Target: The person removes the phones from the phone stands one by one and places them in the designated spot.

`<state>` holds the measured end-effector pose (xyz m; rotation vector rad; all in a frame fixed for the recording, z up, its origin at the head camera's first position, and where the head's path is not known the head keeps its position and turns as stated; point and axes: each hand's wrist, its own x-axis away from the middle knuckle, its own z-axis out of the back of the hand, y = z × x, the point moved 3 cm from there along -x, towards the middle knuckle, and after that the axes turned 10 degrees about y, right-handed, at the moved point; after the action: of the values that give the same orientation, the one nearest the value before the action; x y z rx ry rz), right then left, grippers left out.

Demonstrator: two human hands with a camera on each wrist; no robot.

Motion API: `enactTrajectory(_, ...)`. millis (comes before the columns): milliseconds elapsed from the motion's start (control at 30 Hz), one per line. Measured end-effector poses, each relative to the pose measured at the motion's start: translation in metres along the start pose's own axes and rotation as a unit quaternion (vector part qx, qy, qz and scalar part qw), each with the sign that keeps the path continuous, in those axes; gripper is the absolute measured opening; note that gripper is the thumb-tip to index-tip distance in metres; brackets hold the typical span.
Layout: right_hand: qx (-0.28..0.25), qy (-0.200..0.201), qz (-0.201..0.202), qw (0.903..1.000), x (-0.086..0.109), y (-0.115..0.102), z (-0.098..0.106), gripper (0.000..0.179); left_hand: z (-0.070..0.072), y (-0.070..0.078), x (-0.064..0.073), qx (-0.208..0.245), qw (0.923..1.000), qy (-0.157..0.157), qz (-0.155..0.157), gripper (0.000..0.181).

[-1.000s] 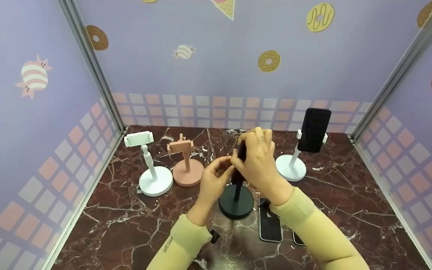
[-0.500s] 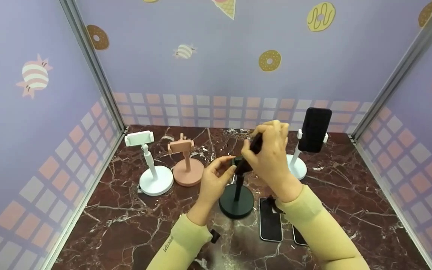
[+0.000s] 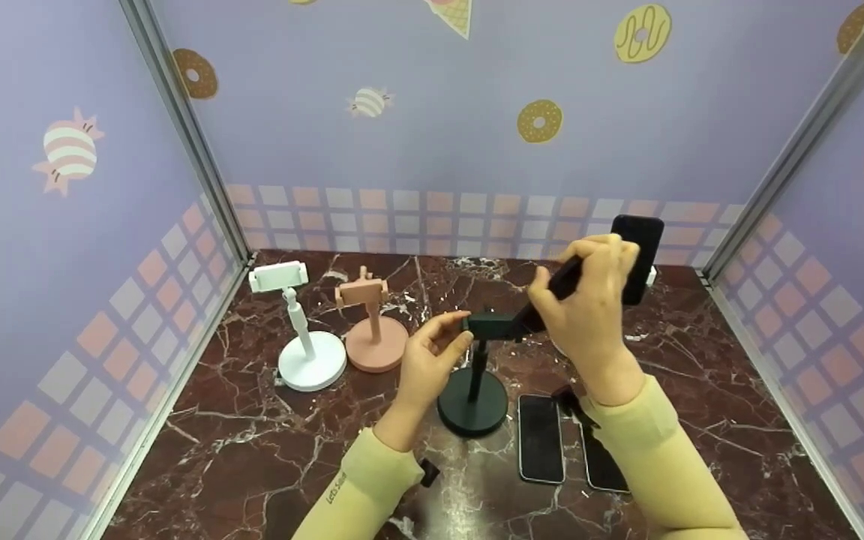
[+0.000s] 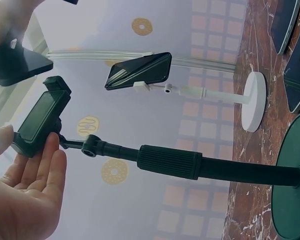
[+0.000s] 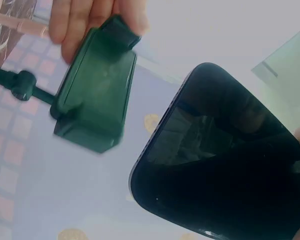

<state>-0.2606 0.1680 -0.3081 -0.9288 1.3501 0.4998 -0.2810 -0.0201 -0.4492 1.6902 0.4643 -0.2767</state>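
Where the table (image 3: 252, 457) comes nearest the person: a pale yellow left sleeve (image 3: 364, 480) crosses to the left of the dark stand (image 3: 472, 409), and a matching right sleeve (image 3: 664, 465) crosses to its right.

On the marble: a silver-edged phone (image 3: 541, 450) lies flat, screen dark, to the right of the dark stand's base and nearer the person; a second flat phone (image 3: 598, 461) lies just beyond it on the side away from the stand, partly covered by the right sleeve.

Dark stand: it rises upright from a round base, its holder (image 3: 493, 325) set crosswise at the top of the pole.

Left hand (image 3: 432, 356): thumb and fingers pinch the left end of the dark stand's holder.

Right hand (image 3: 593, 315): to the right of the dark stand and raised above the table, it is clamped on a black phone (image 5: 215, 160).

Black phone: it is tilted in the air beside the right end of the dark stand's holder; the right wrist view shows a gap between the two.

White stand (image 3: 311, 361): well to the left of the dark stand, upright.

Pink stand (image 3: 376, 345): between the white one and the dark stand, a little farther back.

Far stand (image 4: 254, 102): white, to the right of the dark stand and beyond it, holding an upright phone (image 3: 646, 255) partly behind the right hand.

Lilac wall (image 3: 432, 150): behind the dark stand, with doughnuts, sweets and a band of pink and white tiles.
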Motion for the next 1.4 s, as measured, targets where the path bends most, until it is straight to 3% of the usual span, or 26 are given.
enactTrajectory(233, 0.024, 0.013, 0.001, 0.9996, 0.004, 0.014, 0.015, 0.028, 0.001, -0.006, 0.003, 0.010, 0.9999, 0.004, -0.012, 0.036)
enactTrajectory(400, 0.042, 0.011, 0.005, 0.9991, 0.009, 0.023, 0.025, 0.028, 0.001, -0.013, 0.006, 0.001, 0.9999, 0.007, -0.013, 0.048)
enactTrajectory(633, 0.077, 0.004, -0.016, 0.9969, 0.017, 0.041, 0.042, 0.028, -0.002, -0.033, 0.010, -0.114, 0.9929, 0.001, -0.036, 0.062)
enactTrajectory(867, 0.138, -0.027, -0.033, 0.9895, 0.037, 0.069, 0.065, 0.028, -0.012, -0.051, 0.008, -0.163, 0.9847, -0.038, -0.047, 0.042)
enactTrajectory(1033, 0.201, -0.069, -0.065, 0.9750, 0.058, 0.093, 0.086, 0.030, -0.016, -0.056, 0.007, -0.159, 0.9843, -0.035, -0.068, 0.031)
enactTrajectory(1167, 0.250, -0.103, -0.123, 0.9548, 0.074, 0.110, 0.104, 0.031, -0.017, -0.058, 0.006, -0.172, 0.9809, -0.019, -0.089, 0.030)
enactTrajectory(1267, 0.277, -0.124, -0.165, 0.9386, 0.086, 0.122, 0.117, 0.032, -0.016, -0.061, 0.006, -0.189, 0.9782, -0.013, -0.084, 0.027)
enactTrajectory(1400, 0.303, -0.146, -0.188, 0.9230, 0.101, 0.136, 0.132, 0.031, -0.016, -0.066, 0.006, -0.220, 0.9734, -0.015, -0.063, 0.023)
